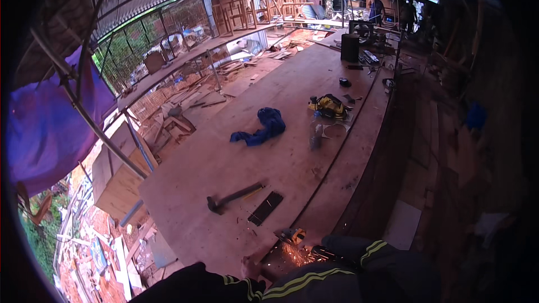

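Note:
At the near edge of the workbench [202, 174], a yellow-and-black angle grinder [293, 236] throws a spray of orange sparks. My right hand [321, 251], dark and mostly hidden by the sleeve and sparks, is closed on its body. Left of the sparks, my left hand [251, 267] is bent at the bench edge beside a dark piece; its fingers are small and shadowed, and what they grip is unclear. Just beyond lie a hammer [236, 195] and a dark flat slotted plate [265, 209].
Further along the bench are a crumpled blue cloth [264, 129], a yellow-and-black power tool [330, 106], a round disc [335, 131] and a black cylinder [350, 48]. A slanting pole [92, 116] stands at the left. Wooden frames [241, 14] and people [376, 11] are at the back.

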`<action>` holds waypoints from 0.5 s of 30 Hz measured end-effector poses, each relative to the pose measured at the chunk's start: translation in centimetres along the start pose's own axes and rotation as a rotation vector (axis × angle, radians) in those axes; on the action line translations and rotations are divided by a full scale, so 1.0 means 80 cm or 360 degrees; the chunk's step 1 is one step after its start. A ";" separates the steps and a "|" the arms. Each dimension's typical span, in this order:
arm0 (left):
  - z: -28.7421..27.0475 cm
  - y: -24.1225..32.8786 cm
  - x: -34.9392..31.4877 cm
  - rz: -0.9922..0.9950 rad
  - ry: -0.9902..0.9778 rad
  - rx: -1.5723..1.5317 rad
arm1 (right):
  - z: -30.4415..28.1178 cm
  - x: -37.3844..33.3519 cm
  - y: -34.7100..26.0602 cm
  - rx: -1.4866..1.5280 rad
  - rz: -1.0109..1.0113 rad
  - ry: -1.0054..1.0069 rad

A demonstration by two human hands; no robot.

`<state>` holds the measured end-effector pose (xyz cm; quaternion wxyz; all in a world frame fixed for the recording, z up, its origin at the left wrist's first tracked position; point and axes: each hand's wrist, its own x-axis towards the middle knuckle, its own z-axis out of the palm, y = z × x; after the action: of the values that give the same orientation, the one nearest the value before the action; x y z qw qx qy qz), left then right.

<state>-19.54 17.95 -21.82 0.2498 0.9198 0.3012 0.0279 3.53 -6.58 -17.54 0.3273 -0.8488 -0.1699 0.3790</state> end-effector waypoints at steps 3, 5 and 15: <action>-0.005 0.010 0.010 0.0150 0.0041 -0.0055 | -0.008 0.002 0.000 0.0010 -0.0014 0.0032; 0.002 0.014 0.024 0.0071 -0.0060 0.0097 | -0.012 0.008 0.001 0.0006 -0.0018 0.0019; -0.051 0.052 0.022 0.0465 -0.0015 -0.0114 | -0.030 0.002 -0.024 -0.0082 0.0076 -0.0225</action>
<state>-16.69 17.85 -16.46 0.2773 0.9445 0.1618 0.0703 5.34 -6.10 -15.08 0.2833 -0.8318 -0.1819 0.4412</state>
